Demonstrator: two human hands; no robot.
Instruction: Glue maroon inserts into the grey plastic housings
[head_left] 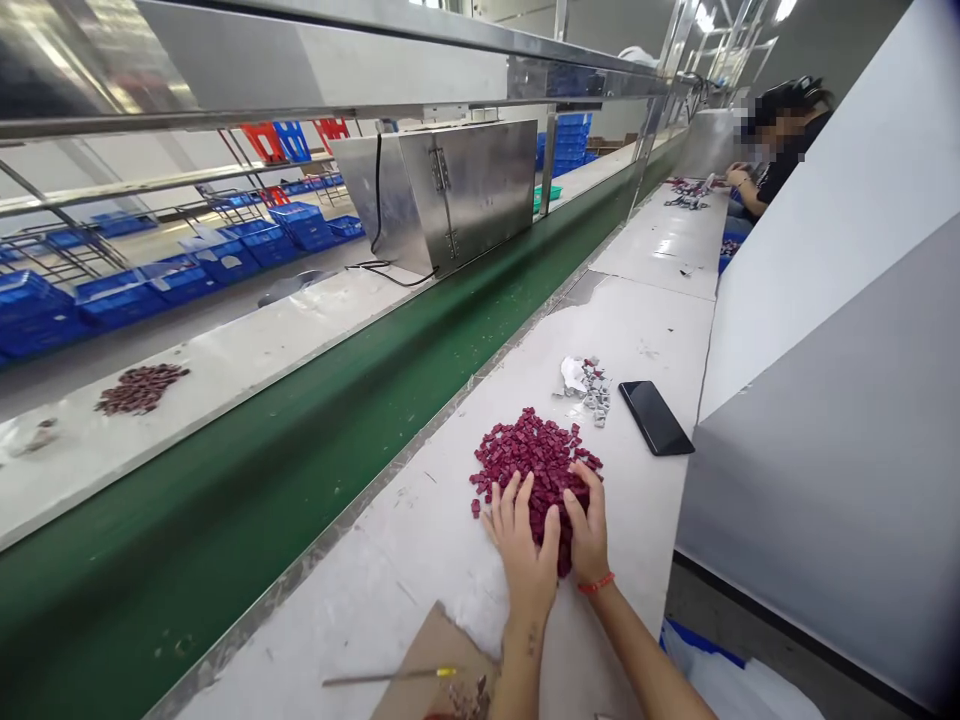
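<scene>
A heap of small dark-red pieces point(534, 445) lies on the white worktop point(637, 320); their exact kind is not clear. My left hand point(523, 535) rests at the near left side of the heap, its fingers spread over the pieces. At the near right side, my right hand point(590, 525) touches the heap with fingers apart and slightly curved. Between the two hands lie more of the red pieces. Neither hand grips anything that I can make out.
Beyond the heap are silvery-grey bits point(598, 392) and a black phone point(656, 418). Cardboard point(431, 650) and a thin rod point(386, 678) lie near me. A green conveyor belt point(337, 400) runs along the left. A co-worker point(787, 150) sits farther up on the right.
</scene>
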